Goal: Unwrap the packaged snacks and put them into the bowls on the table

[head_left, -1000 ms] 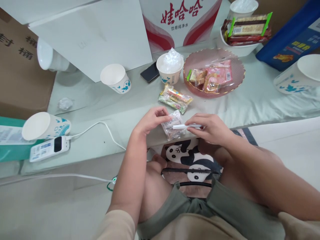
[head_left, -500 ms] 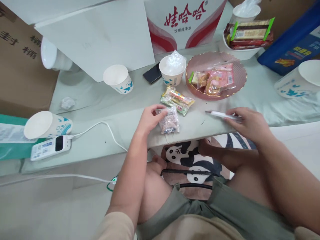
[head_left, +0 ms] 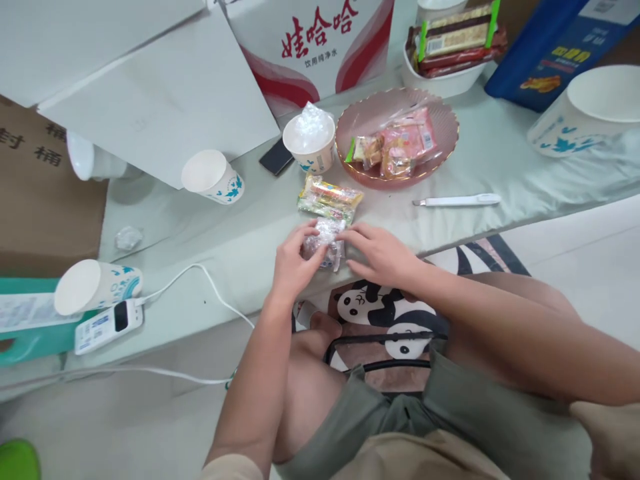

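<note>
A small snack packet in clear crinkled plastic [head_left: 326, 241] lies near the front edge of the covered table. My left hand [head_left: 295, 263] grips its left side, thumb in front and fingers behind. At the packet's right edge is my right hand [head_left: 380, 257], fingers spread, the fingertips touching or almost touching the plastic. Just behind the packet rest several yellow and green wrapped snacks [head_left: 330, 199]. To the right, a white utility knife [head_left: 457, 200] lies flat on the cloth, out of both hands.
A pink gold-rimmed plate [head_left: 445, 150] holds wrapped snacks. Beside it stands a paper cup stuffed with plastic wrap [head_left: 310, 157], near a phone [head_left: 275, 159]. Other paper cups [head_left: 213, 177] stand about. A white power bank [head_left: 109, 325] with a cable sits at the left. Boxes [head_left: 320, 47] line the back.
My right hand has let go of the utility knife, which now lies on the table, and has moved left to the snack packet. My left hand stays on the packet. The view has shifted.
</note>
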The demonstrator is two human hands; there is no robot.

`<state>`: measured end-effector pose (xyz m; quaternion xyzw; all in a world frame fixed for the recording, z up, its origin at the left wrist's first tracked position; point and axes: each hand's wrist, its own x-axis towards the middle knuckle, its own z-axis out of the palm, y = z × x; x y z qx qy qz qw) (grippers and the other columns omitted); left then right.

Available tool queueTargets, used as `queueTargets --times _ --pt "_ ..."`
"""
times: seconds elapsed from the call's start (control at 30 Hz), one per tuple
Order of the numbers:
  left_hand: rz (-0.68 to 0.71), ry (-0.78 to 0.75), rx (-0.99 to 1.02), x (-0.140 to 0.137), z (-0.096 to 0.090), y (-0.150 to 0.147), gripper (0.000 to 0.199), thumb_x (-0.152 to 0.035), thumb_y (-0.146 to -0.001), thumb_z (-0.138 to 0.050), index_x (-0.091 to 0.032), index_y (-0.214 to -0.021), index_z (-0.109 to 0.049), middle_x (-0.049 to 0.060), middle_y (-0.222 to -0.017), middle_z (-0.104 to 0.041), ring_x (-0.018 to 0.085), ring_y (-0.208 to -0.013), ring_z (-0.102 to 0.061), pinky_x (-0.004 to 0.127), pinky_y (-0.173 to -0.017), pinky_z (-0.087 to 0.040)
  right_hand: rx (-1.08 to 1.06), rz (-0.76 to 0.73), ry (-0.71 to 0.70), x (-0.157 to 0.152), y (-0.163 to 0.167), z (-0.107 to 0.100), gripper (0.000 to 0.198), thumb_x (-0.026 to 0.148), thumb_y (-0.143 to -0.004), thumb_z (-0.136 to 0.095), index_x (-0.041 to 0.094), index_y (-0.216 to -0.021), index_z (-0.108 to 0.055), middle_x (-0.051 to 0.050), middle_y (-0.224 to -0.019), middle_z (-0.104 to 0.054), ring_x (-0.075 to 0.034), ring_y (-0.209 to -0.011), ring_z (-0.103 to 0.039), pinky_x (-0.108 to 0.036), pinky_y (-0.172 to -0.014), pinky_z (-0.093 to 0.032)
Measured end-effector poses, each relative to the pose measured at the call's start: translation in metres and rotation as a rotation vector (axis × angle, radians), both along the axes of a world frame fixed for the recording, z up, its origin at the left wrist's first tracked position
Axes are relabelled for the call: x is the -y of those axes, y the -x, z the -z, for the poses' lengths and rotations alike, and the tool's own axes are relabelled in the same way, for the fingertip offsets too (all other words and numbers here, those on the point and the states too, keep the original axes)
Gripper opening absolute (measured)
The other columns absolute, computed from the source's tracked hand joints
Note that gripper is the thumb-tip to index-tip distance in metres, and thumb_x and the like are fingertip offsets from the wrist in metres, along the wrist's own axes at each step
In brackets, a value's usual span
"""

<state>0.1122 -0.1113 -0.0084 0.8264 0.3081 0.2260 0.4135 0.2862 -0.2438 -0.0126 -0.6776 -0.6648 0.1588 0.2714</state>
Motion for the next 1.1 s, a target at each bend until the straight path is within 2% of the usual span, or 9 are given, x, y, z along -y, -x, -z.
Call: queueTargets --times 0.17,0.33,0.43,0.53,0.6,0.7,0.87,1.0,1.1 --pt "-0.124 0.167 0.072 0.011 0.002 -0.002 0.016 -0.035 -0.091 -0.064 -0.021 -0.084 -0.061 0.013 -0.132 -0.07 0.025 -0.114 -0.068 0.033 -0.082 -0.054 -0.082 0.092 0.086 -0.008 0.012 0.004 0.065 0.037 -0.085 -0.066 0.021 -0.145 -0.048 -0.018 -0.132 -0.054 -0.031 -0.095 -0.066 -0.048 -0.08 -0.055" --pt "-0.263 0.585 0.425 0.012 -0.004 -0.011 0.032 -0.048 -0.088 -0.066 -0.026 -0.087 -0.044 0.003 -0.108 -0.072 0.021 -0.107 -0.071 0.029 -0.077 -0.057 -0.095 0.117 0.067 -0.005 0.007 0.005 0.067 0.022 -0.083 -0.059 0.027 -0.148 -0.046 -0.018 -0.159 -0.033 -0.029 -0.101 -0.066 -0.046 -0.082 -0.056" --pt "-0.317 0.85 0.586 0.009 -0.012 -0.014 0.033 -0.043 -0.083 -0.068 -0.025 -0.086 -0.041 0.003 -0.108 -0.073 0.022 -0.102 -0.072 0.033 -0.078 -0.059 -0.109 0.119 0.088 -0.005 0.004 0.001 0.07 0.019 -0.081 -0.056 0.027 -0.149 -0.046 -0.017 -0.155 -0.037 -0.026 -0.094 -0.066 -0.044 -0.08 -0.056" --pt "-0.427 0.976 0.696 0.006 -0.016 -0.016 0.024 -0.031 -0.081 -0.067 -0.024 -0.084 -0.044 0.004 -0.104 -0.075 0.022 -0.102 -0.073 0.035 -0.082 -0.059 -0.139 0.179 0.151 -0.006 0.002 -0.004 0.072 0.026 -0.08 -0.06 0.028 -0.151 -0.046 -0.015 -0.139 -0.047 -0.02 -0.078 -0.063 -0.042 -0.078 -0.056" --pt "-0.51 0.987 0.696 0.004 -0.015 -0.016 0.021 -0.026 -0.081 -0.067 -0.024 -0.084 -0.046 0.004 -0.1 -0.075 0.021 -0.097 -0.073 0.035 -0.083 -0.059 -0.142 0.194 0.164 -0.005 0.001 -0.004 0.071 0.029 -0.081 -0.063 0.03 -0.15 -0.048 -0.014 -0.132 -0.048 -0.019 -0.076 -0.061 -0.043 -0.08 -0.056" --pt "-0.594 0.941 0.629 0.002 -0.01 -0.015 0.02 -0.025 -0.08 -0.066 -0.023 -0.083 -0.047 0.003 -0.095 -0.074 0.018 -0.086 -0.071 0.033 -0.078 -0.059 -0.122 0.189 0.13 -0.003 -0.001 -0.002 0.05 0.035 -0.088 -0.061 0.03 -0.138 -0.06 -0.014 -0.136 -0.045 -0.022 -0.083 -0.063 -0.047 -0.086 -0.056" --pt "-0.601 0.734 0.477 -0.001 -0.001 -0.013 0.019 -0.03 -0.084 -0.064 -0.024 -0.085 -0.046 0.0 -0.092 -0.067 0.013 -0.076 -0.066 0.022 -0.062 -0.054 0.014 0.149 -0.049 -0.005 -0.003 0.001 0.015 0.029 -0.094 -0.059 0.024 -0.103 -0.069 -0.016 -0.136 -0.053 -0.035 -0.124 -0.055 -0.053 -0.104 -0.047" --pt "-0.622 0.594 0.357 -0.004 0.002 -0.012 0.015 -0.029 -0.089 -0.059 -0.023 -0.085 -0.045 -0.002 -0.081 -0.06 0.01 -0.06 -0.059 0.018 -0.048 -0.043 0.005 0.09 -0.076 -0.011 -0.007 -0.001 0.007 0.026 -0.091 -0.061 0.022 -0.093 -0.067 -0.013 -0.116 -0.064 -0.031 -0.11 -0.059 -0.048 -0.098 -0.048" --pt "-0.611 0.607 0.342 -0.009 0.001 -0.012 0.014 -0.025 -0.086 -0.058 -0.023 -0.082 -0.044 -0.006 -0.068 -0.054 0.007 -0.048 -0.051 0.018 -0.044 -0.037 -0.077 0.143 -0.056 -0.015 -0.011 -0.003 0.027 0.028 -0.089 -0.062 0.02 -0.115 -0.066 -0.011 -0.101 -0.067 -0.029 -0.098 -0.061 -0.044 -0.091 -0.048"
